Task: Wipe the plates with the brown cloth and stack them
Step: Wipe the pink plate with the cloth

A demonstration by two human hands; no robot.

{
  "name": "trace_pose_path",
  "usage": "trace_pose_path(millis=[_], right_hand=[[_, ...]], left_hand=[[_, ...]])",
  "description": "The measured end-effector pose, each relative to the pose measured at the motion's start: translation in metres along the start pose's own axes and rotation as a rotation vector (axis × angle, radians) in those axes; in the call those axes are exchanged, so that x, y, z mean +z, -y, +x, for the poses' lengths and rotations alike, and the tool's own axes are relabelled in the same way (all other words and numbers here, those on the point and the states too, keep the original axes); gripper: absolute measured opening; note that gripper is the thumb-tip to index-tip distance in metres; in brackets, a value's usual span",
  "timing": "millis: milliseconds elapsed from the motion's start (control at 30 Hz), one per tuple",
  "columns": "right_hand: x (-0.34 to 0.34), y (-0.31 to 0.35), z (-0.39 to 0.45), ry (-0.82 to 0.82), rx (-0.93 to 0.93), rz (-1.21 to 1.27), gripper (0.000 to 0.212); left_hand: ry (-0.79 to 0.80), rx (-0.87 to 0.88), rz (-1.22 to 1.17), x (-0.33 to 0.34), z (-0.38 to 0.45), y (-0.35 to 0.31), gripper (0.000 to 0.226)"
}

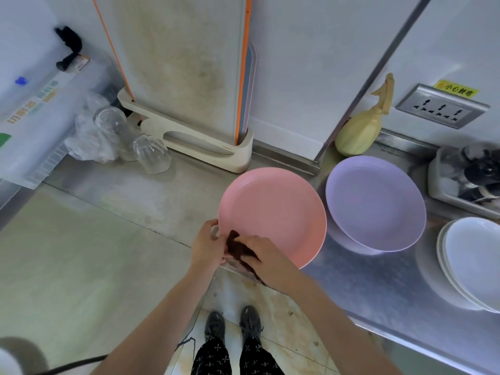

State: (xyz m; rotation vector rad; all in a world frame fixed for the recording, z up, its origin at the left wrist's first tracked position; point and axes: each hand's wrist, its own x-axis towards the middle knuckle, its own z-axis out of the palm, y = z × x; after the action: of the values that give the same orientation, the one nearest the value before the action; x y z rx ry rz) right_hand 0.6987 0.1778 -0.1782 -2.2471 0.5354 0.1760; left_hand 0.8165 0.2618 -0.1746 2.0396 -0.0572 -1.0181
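A pink plate (276,212) is held tilted over the counter's front edge. My left hand (207,246) grips its near-left rim. My right hand (261,253) presses the brown cloth (238,247) against the plate's near rim; part of the cloth hangs below my wrist. To the right a purple plate (376,201) rests on the steel counter (378,277). A stack of white plates (473,263) sits at the far right, cut by the frame edge.
A cutting-board rack (189,136) stands against the back wall, with upturned glasses (151,154) and plastic wrap left of it. A yellow spray bottle (362,125), a wall socket (442,106) and a tray of utensils (465,180) lie at the back right. My feet stand on the floor below.
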Motion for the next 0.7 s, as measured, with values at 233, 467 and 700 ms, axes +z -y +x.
trace_pose_path(millis=[233, 467, 700], right_hand=[[-0.010, -0.018, -0.009, 0.178, -0.023, -0.150, 0.040], [-0.031, -0.021, -0.035, 0.060, 0.022, -0.038, 0.038], [-0.035, 0.049, -0.048, -0.218, -0.138, 0.260, 0.041]], left_hand=[[-0.083, 0.031, 0.088, -0.006, 0.017, -0.014, 0.035], [-0.107, -0.018, 0.082, -0.012, 0.003, -0.015, 0.039], [0.170, -0.103, -0.212, -0.053, -0.078, -0.033, 0.036]])
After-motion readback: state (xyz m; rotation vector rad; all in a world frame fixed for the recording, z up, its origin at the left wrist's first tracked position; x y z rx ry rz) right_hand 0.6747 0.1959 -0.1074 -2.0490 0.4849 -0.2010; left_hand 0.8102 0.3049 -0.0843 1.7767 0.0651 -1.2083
